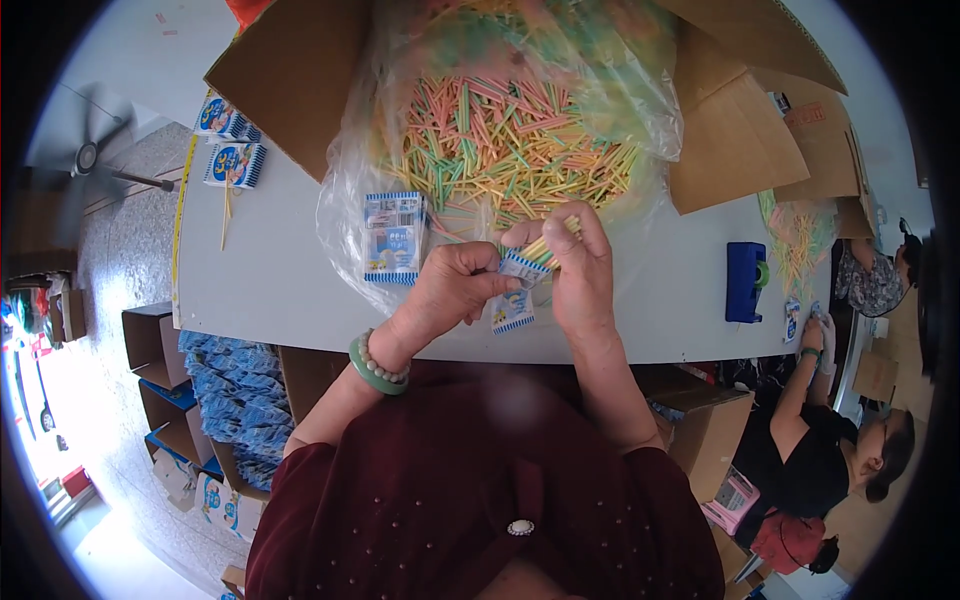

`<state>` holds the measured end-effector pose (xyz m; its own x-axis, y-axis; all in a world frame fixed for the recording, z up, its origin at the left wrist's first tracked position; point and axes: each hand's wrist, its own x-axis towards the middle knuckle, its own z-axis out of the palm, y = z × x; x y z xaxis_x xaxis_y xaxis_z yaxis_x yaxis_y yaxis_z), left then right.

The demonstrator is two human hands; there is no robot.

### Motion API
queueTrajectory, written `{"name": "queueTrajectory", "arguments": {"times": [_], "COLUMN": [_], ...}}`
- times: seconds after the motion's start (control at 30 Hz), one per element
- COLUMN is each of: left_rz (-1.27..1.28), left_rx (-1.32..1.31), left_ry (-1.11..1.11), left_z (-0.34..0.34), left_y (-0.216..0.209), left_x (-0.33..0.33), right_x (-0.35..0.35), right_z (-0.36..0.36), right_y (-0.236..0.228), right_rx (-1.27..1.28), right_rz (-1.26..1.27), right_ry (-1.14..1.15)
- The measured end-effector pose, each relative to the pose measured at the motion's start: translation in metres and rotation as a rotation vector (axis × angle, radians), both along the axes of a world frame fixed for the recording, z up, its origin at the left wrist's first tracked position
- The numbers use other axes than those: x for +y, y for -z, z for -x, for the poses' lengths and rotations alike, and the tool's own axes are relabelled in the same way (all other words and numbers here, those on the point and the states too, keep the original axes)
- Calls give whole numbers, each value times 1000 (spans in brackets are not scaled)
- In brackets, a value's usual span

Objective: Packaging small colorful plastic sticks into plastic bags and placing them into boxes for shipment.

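Observation:
My left hand (455, 287), with a bead bracelet and a green bangle at its wrist, pinches a small blue-and-white packet (524, 268). A second blue-and-white packet, or a lower part of the same one, (514, 313) shows just below my fingers. In my right hand (584, 270) is a small bunch of pastel candy sticks (541, 252), their lower ends at the packet's mouth. Beyond both hands lies a large heap of pink, green and yellow sticks (510, 150) on a clear plastic bag (345, 225). A stack of flat packets (393, 240) rests left of my hands.
Cardboard flaps (290, 85) flank the heap. A blue tape dispenser (744, 285) stands on the white table (660, 325) at right. More packets (235, 165) lie far left. A box of blue packets (232, 400) sits below the table's left edge. Co-workers (800, 430) are at right.

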<state>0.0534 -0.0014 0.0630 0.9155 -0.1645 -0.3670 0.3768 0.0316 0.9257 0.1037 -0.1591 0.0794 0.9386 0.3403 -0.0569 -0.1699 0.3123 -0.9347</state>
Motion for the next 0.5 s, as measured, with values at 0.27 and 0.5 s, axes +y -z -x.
{"name": "queueTrajectory", "arguments": {"times": [0.27, 0.5], "left_rz": [-19, 135], "left_rx": [-245, -337], "left_ry": [-52, -8], "left_z": [0, -2], "left_y": [13, 24], "left_x": [-8, -14], "right_x": [0, -12], "right_z": [0, 1], "right_y": [1, 26], "right_rx": [-130, -315], "right_rz": [132, 262], "right_ry": [-118, -151]}}
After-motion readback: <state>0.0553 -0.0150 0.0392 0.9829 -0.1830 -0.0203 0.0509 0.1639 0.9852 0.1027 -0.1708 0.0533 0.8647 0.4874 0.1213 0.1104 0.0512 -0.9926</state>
